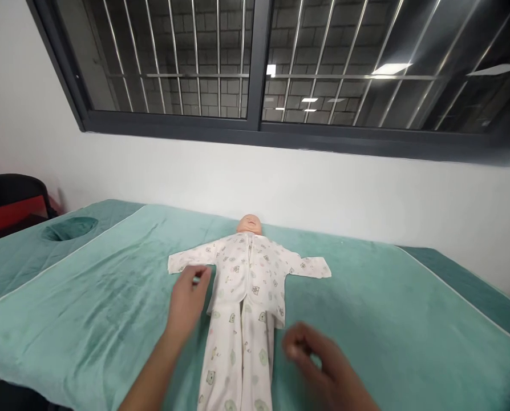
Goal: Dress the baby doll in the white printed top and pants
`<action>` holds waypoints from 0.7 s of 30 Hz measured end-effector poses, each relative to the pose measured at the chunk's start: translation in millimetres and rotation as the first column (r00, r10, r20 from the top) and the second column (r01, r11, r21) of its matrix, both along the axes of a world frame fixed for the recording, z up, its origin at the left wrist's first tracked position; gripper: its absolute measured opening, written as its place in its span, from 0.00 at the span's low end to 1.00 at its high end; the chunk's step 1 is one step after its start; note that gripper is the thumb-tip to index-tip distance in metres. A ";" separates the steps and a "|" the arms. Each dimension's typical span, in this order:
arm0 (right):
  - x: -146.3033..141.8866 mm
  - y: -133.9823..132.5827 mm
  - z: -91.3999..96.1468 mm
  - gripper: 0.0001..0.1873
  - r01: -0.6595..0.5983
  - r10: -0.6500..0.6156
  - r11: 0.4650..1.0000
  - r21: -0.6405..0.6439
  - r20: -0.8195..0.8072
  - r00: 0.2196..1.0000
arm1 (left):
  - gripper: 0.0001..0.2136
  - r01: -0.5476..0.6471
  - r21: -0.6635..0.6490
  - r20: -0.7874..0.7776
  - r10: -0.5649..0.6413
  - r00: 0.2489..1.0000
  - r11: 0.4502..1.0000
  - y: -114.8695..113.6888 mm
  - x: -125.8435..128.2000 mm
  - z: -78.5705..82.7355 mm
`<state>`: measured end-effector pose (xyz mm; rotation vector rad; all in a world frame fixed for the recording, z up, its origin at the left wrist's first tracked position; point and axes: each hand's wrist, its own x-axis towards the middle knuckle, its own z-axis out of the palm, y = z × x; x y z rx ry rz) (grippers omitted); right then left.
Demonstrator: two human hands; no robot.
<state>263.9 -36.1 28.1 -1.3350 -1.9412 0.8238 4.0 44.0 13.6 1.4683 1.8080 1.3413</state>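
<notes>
A baby doll lies on its back, dressed in a white, animal-printed jacket with both sleeves spread out. Matching white trousers cover its legs and run out of the bottom of the view. My left hand is beside the doll's torso, just below the sleeve on the left, its fingers curled toward the thumb with nothing visible in them. To the right of the trousers, my right hand is blurred and apart from the cloth, its fingers curled in a loop with nothing visible inside.
A teal cover spreads over the bed-like surface, with a round face hole at the left end. A white wall and a barred window stand behind. A red and black chair is at the far left.
</notes>
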 end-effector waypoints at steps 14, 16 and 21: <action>-80.7 236.3 17.6 0.10 0.279 -0.293 0.954 0.107 0.514 0.806 | 0.07 0.302 -0.038 -0.011 -0.303 0.953 0.953 166.9 45.7 7.9; -73.5 238.3 14.1 0.09 0.268 -0.299 0.954 0.134 0.503 0.811 | 0.07 0.349 -0.063 0.059 -0.345 0.937 0.935 165.8 43.4 12.0; -70.4 236.7 7.1 0.12 0.371 -0.416 0.908 0.195 0.308 0.856 | 0.07 0.406 -0.158 0.154 -0.384 0.911 0.900 166.2 39.5 23.2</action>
